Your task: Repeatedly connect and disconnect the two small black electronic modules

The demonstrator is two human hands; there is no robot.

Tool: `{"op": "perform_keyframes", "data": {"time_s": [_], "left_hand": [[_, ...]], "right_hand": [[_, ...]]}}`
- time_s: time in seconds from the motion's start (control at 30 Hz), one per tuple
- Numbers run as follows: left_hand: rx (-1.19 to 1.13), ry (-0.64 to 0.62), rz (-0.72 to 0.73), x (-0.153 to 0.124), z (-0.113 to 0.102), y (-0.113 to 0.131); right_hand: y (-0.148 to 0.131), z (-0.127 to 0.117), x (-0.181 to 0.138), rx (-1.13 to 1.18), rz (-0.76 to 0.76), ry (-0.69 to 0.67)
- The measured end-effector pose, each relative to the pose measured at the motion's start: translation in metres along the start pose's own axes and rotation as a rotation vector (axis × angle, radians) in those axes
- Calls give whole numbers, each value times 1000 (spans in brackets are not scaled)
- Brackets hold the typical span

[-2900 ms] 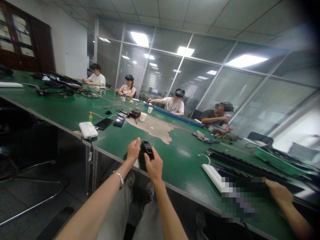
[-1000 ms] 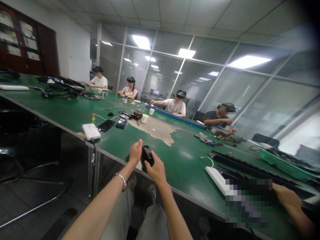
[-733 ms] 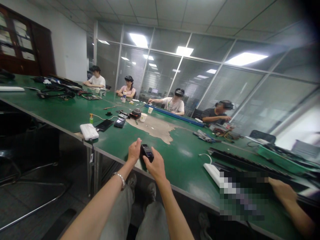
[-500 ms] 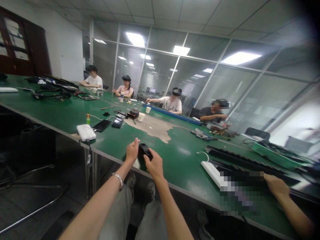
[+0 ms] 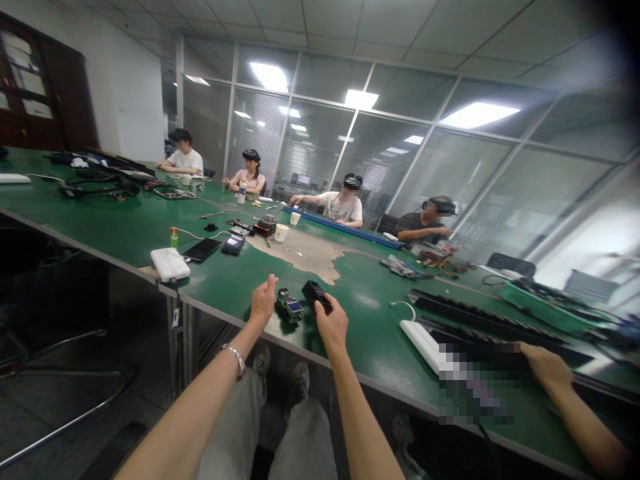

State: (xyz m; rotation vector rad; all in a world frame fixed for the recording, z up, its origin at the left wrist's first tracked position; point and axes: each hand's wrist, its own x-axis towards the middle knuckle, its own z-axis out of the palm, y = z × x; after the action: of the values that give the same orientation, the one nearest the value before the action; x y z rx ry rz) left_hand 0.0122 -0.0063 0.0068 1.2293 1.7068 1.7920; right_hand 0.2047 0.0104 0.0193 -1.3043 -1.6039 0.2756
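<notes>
A black plastic casing is gripped in my right hand, tilted just above the table near its front edge. Between my two hands lies a small green circuit board with a little bluish screen. My left hand is beside the board on its left, thumb up and the other fingers curled. Its palm side faces away, so anything inside it is hidden.
The green table has a bare brown patch. A white power bank, a phone and a paper cup stand leftward. At right are a white power strip and another person's hand. Several people sit opposite.
My right hand has moved right with the black casing, uncovering the circuit board between my hands. The left hand has hardly moved.
</notes>
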Motion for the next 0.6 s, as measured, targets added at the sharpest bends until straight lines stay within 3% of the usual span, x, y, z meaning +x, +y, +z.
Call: {"op": "perform_keyframes", "data": {"time_s": [0.23,0.5,0.6], "left_hand": [[18,-29,-12,0,-1,1],[17,-38,-9,0,-1,1],[20,-38,-6,0,-1,1]], "right_hand": [[33,10,-2,-108,-105,-38],[33,7,-5,-216,-189,21],[37,7,-6,-192,-205,-21]]}}
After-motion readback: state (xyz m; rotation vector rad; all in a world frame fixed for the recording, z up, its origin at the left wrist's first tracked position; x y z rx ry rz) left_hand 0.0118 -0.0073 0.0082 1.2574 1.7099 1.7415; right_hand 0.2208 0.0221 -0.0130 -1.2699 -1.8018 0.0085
